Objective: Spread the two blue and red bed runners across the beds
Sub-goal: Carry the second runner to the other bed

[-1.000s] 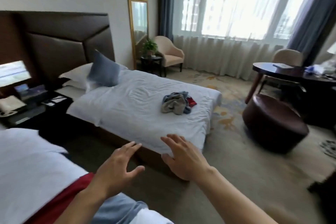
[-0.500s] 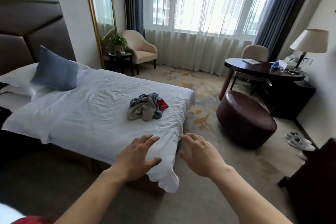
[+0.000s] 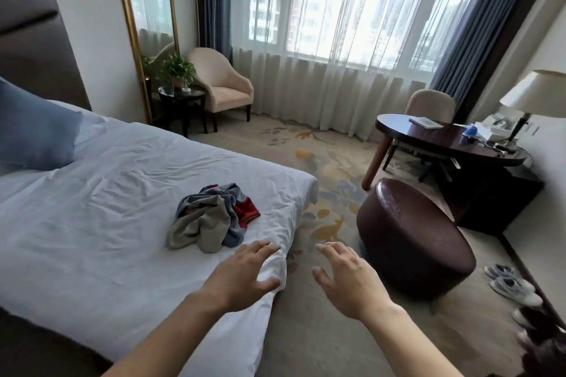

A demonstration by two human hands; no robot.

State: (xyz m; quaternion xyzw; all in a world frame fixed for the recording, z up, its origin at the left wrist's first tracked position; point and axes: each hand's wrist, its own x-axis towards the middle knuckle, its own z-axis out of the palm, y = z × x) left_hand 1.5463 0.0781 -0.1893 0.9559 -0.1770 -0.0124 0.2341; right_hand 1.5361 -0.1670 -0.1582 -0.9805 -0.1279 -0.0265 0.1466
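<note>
Head view of a hotel room. Both forearms reach forward from the lower edge of the frame. The left hand (image 3: 242, 278) is held palm down with fingers spread and relaxed, over the near foot corner of the bed (image 3: 92, 239); it grips nothing, and whether it touches the sheet cannot be told. The right hand (image 3: 349, 278) is likewise palm down, fingers spread and slightly bent, holding nothing, past the bed's edge and above the carpet (image 3: 306, 346). The two hands are near each other but apart. A runner (image 3: 211, 217) lies crumpled in a heap on the white sheet near the foot of the bed, just beyond the left hand and not touched by it; its folds show blue, grey-beige and a red patch on the right side. A blue cushion (image 3: 33, 135) leans at the head of the bed, before a dark headboard (image 3: 33, 49). A round brown ottoman (image 3: 413, 239) stands on the carpet to the right of the bed, near the right hand. Behind it is a dark desk (image 3: 444, 144) bearing a lamp (image 3: 533, 95). Shoes (image 3: 511, 285) lie by the right wall. A gold-framed mirror (image 3: 147, 34), a plant (image 3: 177, 70) on a side table and an armchair (image 3: 223, 82) stand before the curtained window (image 3: 352, 9).
</note>
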